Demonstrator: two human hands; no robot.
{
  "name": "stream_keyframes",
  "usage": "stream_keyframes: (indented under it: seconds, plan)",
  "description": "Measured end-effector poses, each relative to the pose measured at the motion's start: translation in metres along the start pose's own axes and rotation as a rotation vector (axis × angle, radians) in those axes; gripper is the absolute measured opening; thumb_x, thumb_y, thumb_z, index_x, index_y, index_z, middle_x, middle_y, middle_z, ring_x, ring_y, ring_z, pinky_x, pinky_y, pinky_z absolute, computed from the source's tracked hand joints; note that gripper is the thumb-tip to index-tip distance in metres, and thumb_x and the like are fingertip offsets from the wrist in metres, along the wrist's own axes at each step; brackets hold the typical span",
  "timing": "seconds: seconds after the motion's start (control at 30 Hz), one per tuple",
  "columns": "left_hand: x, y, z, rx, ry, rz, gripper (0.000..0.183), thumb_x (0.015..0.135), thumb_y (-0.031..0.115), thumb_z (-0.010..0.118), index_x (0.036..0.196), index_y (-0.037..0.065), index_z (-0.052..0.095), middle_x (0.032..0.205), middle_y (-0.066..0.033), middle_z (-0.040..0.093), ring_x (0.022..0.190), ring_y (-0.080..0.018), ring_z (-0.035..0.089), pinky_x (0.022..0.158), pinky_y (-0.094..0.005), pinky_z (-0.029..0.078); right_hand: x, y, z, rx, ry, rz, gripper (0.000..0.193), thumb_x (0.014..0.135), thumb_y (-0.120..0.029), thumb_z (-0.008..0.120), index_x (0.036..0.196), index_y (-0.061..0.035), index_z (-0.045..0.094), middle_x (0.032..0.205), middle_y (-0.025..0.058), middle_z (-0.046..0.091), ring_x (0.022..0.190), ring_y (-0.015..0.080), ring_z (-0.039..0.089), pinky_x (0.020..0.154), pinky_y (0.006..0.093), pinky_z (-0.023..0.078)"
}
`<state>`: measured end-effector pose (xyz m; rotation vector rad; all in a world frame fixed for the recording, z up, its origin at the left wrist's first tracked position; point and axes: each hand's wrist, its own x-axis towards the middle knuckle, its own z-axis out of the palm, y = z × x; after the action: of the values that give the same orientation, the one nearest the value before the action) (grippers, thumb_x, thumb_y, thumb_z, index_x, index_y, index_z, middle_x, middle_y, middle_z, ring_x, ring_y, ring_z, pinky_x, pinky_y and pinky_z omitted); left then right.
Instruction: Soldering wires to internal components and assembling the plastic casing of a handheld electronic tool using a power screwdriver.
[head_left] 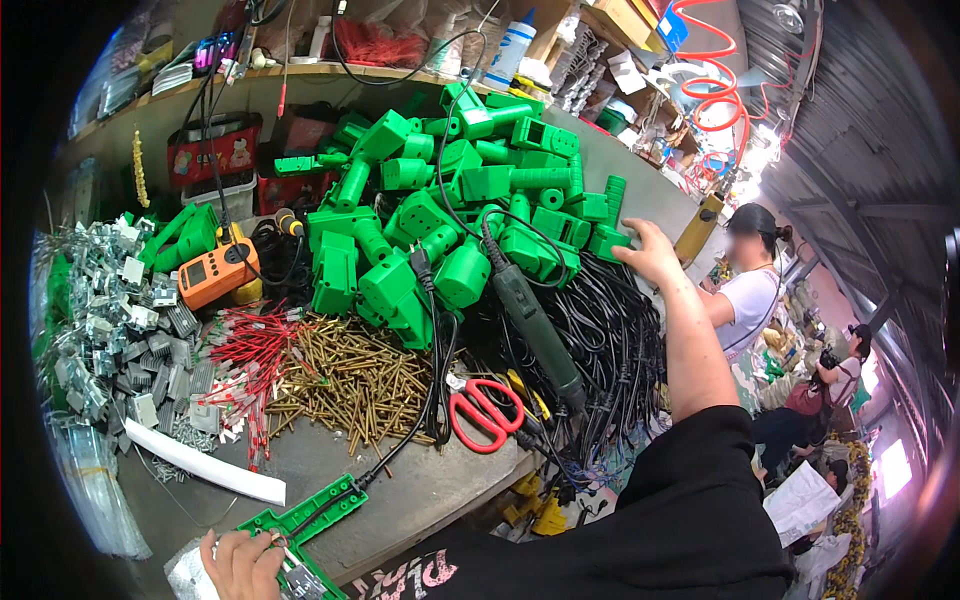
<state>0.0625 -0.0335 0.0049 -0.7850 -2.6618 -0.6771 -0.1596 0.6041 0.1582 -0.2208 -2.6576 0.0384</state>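
At the lower left, my left hand closes its fingers over an open green plastic housing half. A black cable runs into that half's narrow end, and small pale parts sit inside beside my fingers. My right hand reaches to the right edge of a big heap of green plastic housings. Its fingers are spread around the end of one green housing, with the thumb touching it. Whether that piece is gripped is hard to see.
Red-handled scissors, brass-coloured pins, red-wired parts and metal pieces cover the bench. A dark green power tool hangs before black cables. An orange meter lies left. Co-workers are at right.
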Motion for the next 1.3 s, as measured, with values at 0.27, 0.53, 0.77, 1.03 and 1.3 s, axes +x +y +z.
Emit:
stream_keyframes:
  seconds: [0.27,0.53,0.77,1.03,1.3]
  plan:
    - [0.004,-0.002,-0.002,-0.011,0.012,-0.003,0.065,0.083,0.054,0.061,0.123,0.004,0.058,0.123,-0.0183,0.061,0.118,-0.0408,0.053,0.108,-0.0577,0.032,0.036,-0.058,0.0,0.077,0.233,-0.232,0.039,0.084,-0.025,0.075,0.118,-0.0071,0.067,0.121,0.0144,0.066,0.117,0.033,0.06,0.103,0.0431,0.046]
    - [-0.011,-0.003,0.005,0.121,0.046,-0.049,0.067,0.063,0.059,0.074,0.106,0.01,0.064,0.11,-0.0084,0.063,0.106,-0.0321,0.057,0.107,-0.0623,0.027,-0.006,-0.271,-0.027,0.153,0.08,-0.939,0.03,0.085,-0.021,0.073,0.112,-0.0088,0.069,0.12,0.0103,0.065,0.115,0.0308,0.059,0.099,0.0429,0.047]
    - [-0.006,-0.008,0.007,0.135,0.05,-0.011,0.066,0.066,0.064,0.072,0.105,0.011,0.066,0.111,-0.0053,0.063,0.109,-0.0287,0.057,0.107,-0.0611,0.028,0.007,-0.398,0.013,0.147,-0.005,-1.221,0.028,0.085,-0.023,0.073,0.109,-0.0089,0.07,0.116,0.0086,0.065,0.113,0.029,0.059,0.098,0.0423,0.046]
    - [-0.003,-0.004,0.0,0.009,0.078,-0.029,0.068,0.078,0.059,0.065,0.12,0.006,0.063,0.122,-0.0119,0.061,0.12,-0.0343,0.053,0.109,-0.0602,0.029,0.074,-0.486,0.022,0.135,0.086,-1.128,0.032,0.086,-0.03,0.067,0.112,-0.0117,0.072,0.116,0.0095,0.068,0.113,0.0295,0.063,0.098,0.0418,0.05]
    - [-0.005,-0.014,0.005,0.02,0.12,0.001,0.067,0.081,0.063,0.061,0.119,0.007,0.064,0.122,-0.0107,0.06,0.12,-0.0313,0.052,0.108,-0.0622,0.029,0.056,-0.636,0.136,-0.018,-0.212,-1.026,0.035,0.085,-0.018,0.065,0.119,-0.0115,0.071,0.125,0.0105,0.067,0.119,0.0298,0.062,0.101,0.0427,0.051]
